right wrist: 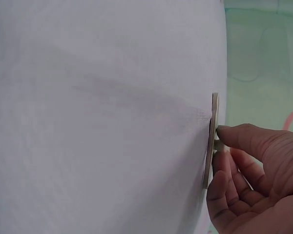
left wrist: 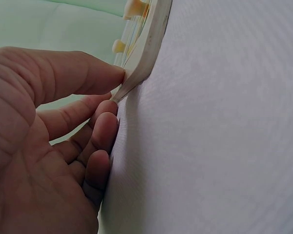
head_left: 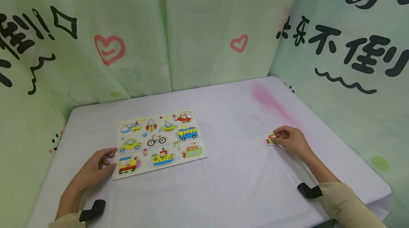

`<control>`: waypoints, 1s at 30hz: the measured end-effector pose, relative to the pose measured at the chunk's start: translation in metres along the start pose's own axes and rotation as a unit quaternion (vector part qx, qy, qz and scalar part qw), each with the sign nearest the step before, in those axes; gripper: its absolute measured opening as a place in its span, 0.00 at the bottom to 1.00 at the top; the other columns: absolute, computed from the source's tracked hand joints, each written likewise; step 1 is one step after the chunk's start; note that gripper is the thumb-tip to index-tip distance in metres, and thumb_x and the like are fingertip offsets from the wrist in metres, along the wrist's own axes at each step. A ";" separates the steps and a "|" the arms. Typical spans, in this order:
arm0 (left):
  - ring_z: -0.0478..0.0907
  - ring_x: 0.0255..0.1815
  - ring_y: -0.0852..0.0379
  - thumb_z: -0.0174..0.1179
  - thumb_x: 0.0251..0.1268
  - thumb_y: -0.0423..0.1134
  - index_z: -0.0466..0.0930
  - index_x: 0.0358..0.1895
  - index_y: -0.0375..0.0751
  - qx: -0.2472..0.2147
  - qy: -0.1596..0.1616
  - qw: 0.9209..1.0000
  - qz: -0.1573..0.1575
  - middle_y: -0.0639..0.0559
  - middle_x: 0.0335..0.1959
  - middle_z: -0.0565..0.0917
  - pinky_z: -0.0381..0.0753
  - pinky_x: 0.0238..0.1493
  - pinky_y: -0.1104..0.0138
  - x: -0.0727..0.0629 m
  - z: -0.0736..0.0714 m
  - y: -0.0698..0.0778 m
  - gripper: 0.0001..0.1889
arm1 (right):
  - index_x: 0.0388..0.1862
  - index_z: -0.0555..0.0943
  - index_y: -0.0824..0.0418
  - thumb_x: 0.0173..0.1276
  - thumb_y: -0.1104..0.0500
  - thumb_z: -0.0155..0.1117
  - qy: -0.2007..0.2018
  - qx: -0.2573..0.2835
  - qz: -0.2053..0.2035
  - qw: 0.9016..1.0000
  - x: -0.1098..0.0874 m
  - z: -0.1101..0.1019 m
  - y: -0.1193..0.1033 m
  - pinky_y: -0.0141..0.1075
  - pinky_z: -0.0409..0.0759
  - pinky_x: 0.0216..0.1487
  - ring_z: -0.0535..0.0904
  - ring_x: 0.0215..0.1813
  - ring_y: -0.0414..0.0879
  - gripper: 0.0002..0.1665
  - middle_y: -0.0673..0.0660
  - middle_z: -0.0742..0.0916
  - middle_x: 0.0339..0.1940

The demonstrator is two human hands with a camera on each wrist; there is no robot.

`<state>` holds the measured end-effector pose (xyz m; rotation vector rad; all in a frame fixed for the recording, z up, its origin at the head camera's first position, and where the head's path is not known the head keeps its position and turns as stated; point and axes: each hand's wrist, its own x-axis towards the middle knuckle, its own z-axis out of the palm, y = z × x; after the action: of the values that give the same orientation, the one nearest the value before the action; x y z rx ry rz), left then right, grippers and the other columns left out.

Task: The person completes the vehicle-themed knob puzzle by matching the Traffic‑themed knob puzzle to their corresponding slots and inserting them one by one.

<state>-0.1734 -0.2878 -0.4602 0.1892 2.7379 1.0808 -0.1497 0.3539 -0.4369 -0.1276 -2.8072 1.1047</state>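
Observation:
A wooden peg puzzle board (head_left: 150,169) with vehicle pictures lies at the left of the table. Along its left edge rests my left hand (head_left: 96,167), thumb and index fingertips touching the edge a little apart; the left wrist view has the thumb (left wrist: 88,73) against the board's pale side (left wrist: 145,61). Well to the right of the board, my right hand (head_left: 292,141) pinches a small submarine puzzle piece (head_left: 269,139) with a red propeller. Seen edge-on in the right wrist view, the thin piece (right wrist: 211,161) has its knob (right wrist: 218,145) between thumb and fingers, close over the tabletop.
A white cloth (head_left: 217,192) covers the table, with a pink smear (head_left: 271,100) toward the back right. Green printed curtains (head_left: 198,43) stand behind and on both sides. Small knobs show on several pieces in the board, such as the boat (head_left: 163,158).

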 end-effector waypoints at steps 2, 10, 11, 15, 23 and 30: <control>0.68 0.51 0.48 0.61 0.70 0.35 0.64 0.72 0.29 -0.001 0.000 1.000 0.002 0.35 0.58 0.73 0.68 0.43 0.71 0.000 0.000 -0.001 0.31 | 0.48 0.83 0.72 0.66 0.60 0.74 -0.001 -0.001 -0.004 1.000 0.002 0.001 -0.001 0.28 0.77 0.33 0.79 0.34 0.36 0.18 0.64 0.89 0.40; 0.68 0.51 0.47 0.62 0.70 0.35 0.64 0.72 0.29 0.000 0.001 1.000 0.005 0.35 0.58 0.73 0.69 0.43 0.71 0.001 0.000 -0.001 0.31 | 0.47 0.83 0.71 0.66 0.61 0.73 0.001 -0.015 -0.010 1.000 0.002 0.001 -0.002 0.29 0.75 0.34 0.78 0.33 0.37 0.16 0.62 0.89 0.39; 0.68 0.51 0.47 0.62 0.70 0.35 0.64 0.72 0.29 0.000 0.001 1.000 0.004 0.35 0.58 0.73 0.69 0.43 0.71 0.001 0.000 0.000 0.31 | 0.46 0.83 0.70 0.66 0.61 0.73 0.003 -0.018 -0.010 1.000 0.002 0.001 -0.002 0.29 0.75 0.33 0.78 0.33 0.38 0.15 0.62 0.89 0.39; 0.67 0.51 0.47 0.61 0.70 0.35 0.64 0.72 0.29 0.001 0.001 1.000 0.006 0.35 0.58 0.73 0.69 0.43 0.71 0.001 -0.001 0.000 0.31 | 0.46 0.83 0.70 0.67 0.61 0.72 0.009 -0.018 -0.013 1.000 0.002 0.001 -0.005 0.30 0.76 0.32 0.77 0.34 0.41 0.15 0.63 0.89 0.39; 0.68 0.50 0.48 0.62 0.70 0.33 0.65 0.71 0.28 -0.006 0.002 1.000 0.018 0.35 0.57 0.73 0.68 0.42 0.72 0.002 0.000 -0.002 0.30 | 0.45 0.84 0.70 0.66 0.62 0.73 0.029 -0.032 -0.039 0.998 0.003 -0.003 -0.013 0.29 0.74 0.33 0.77 0.36 0.43 0.13 0.63 0.88 0.39; 0.67 0.50 0.49 0.62 0.70 0.33 0.65 0.71 0.28 -0.004 0.004 1.000 0.017 0.36 0.57 0.73 0.68 0.42 0.73 0.002 0.000 -0.003 0.30 | 0.47 0.84 0.67 0.66 0.59 0.74 0.029 -0.020 -0.047 0.998 0.004 -0.006 -0.025 0.28 0.75 0.34 0.77 0.38 0.43 0.15 0.62 0.88 0.41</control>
<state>-0.1752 -0.2900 -0.4623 0.2327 2.7456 1.1040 -0.1540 0.3400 -0.4148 -0.0310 -2.7537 1.0086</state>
